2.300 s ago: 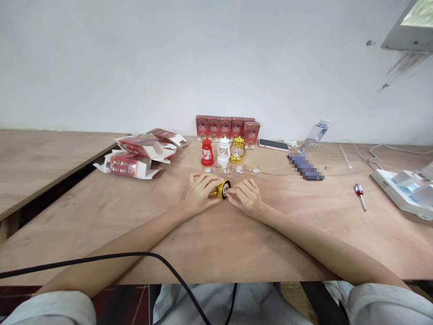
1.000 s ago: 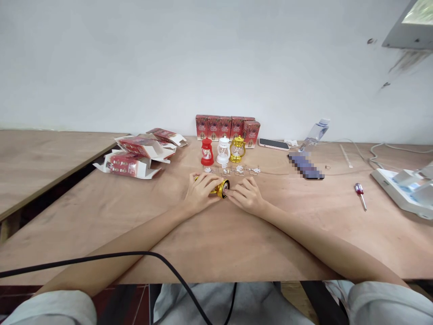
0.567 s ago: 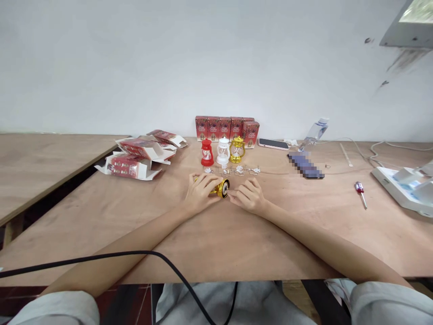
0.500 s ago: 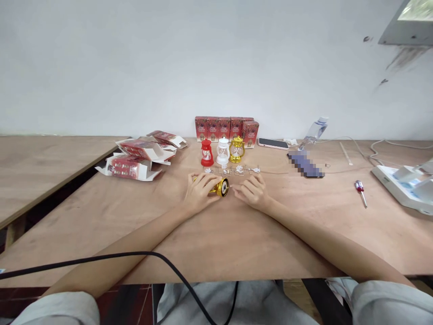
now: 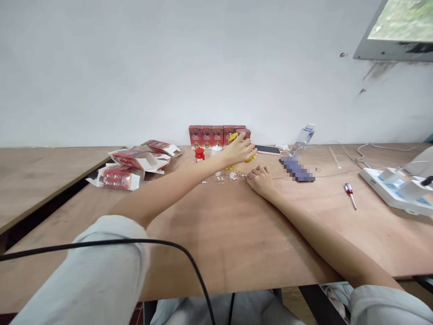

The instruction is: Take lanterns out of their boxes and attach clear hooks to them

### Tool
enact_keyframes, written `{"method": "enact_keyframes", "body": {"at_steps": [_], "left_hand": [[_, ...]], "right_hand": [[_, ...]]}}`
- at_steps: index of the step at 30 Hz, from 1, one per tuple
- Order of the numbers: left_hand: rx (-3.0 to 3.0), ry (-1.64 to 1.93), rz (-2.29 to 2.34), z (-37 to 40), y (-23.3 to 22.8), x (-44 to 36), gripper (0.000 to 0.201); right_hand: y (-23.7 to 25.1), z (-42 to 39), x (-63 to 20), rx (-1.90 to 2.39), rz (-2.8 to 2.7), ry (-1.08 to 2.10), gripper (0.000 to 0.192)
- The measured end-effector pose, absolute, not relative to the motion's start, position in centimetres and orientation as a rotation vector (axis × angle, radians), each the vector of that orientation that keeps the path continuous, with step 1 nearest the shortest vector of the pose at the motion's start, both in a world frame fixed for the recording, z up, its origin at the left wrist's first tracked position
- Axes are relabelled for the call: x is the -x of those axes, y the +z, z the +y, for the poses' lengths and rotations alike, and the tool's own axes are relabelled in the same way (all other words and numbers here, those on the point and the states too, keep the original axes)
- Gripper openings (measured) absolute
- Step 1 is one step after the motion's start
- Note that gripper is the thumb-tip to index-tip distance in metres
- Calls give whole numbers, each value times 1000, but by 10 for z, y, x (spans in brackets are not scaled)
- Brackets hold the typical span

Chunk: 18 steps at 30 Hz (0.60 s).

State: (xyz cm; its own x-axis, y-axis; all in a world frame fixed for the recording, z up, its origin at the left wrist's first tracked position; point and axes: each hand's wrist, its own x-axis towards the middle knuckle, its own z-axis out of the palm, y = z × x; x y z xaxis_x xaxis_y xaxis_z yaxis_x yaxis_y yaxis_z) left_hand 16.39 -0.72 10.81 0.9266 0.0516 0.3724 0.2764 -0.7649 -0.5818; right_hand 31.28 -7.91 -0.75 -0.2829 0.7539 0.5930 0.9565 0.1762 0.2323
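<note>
At the far side of a pale plywood worktop (image 5: 219, 243), the person's left hand (image 5: 238, 151) reaches across to the row of small toy lanterns, fingers curled over a shiny gold plastic lantern (image 5: 251, 157). Only a sliver of gold shows under the knuckles at the right of the hand, so which way the lantern's long axis runs cannot be told; another bit of gold (image 5: 233, 136) shows above the wrist, and whether it belongs to the same lantern or a second one is unclear. The grip of this hand looks closed around the lantern, though the fingertips are hidden.

The right hand (image 5: 260, 179) rests on the worktop just nearer the camera, fingers loosely bent, its tips at the row of small clear-and-white plastic parts (image 5: 227, 177) laid along the wood. Whether it pinches one of them cannot be told.

Left of the reaching hand stand a small red lantern (image 5: 199, 155) and a small white lantern (image 5: 215, 149), both partly hidden by the forearm. Behind them a row of red printed cartons (image 5: 206, 136) stands against the white wall. Opened red-and-white cartons (image 5: 135, 162) lie well to the left, beside the gap before a second tabletop. To the right lie a dark phone (image 5: 267, 149), a clear plastic bottle (image 5: 302, 136) and a red-handled screwdriver (image 5: 349, 193). The near half of the worktop is bare wood, crossed by a black cable (image 5: 162, 246).
</note>
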Motion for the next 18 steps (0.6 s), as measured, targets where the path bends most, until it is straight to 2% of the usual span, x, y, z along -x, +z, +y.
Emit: {"method": "enact_keyframes", "body": {"at_steps": [6,12,18], "left_hand": [[2344,-195,-209,24,76,-219,36],[2344,-51,-266,38,52,-226,34],[2402,5,-284,36,48,-230,30]], "right_hand": [[-6,-83,-312,1581,-2135,-827,20],[-3,-84,-310,1556,-2164,-750,25],[-2,-84,-309,1559,-2207,-714,25]]}}
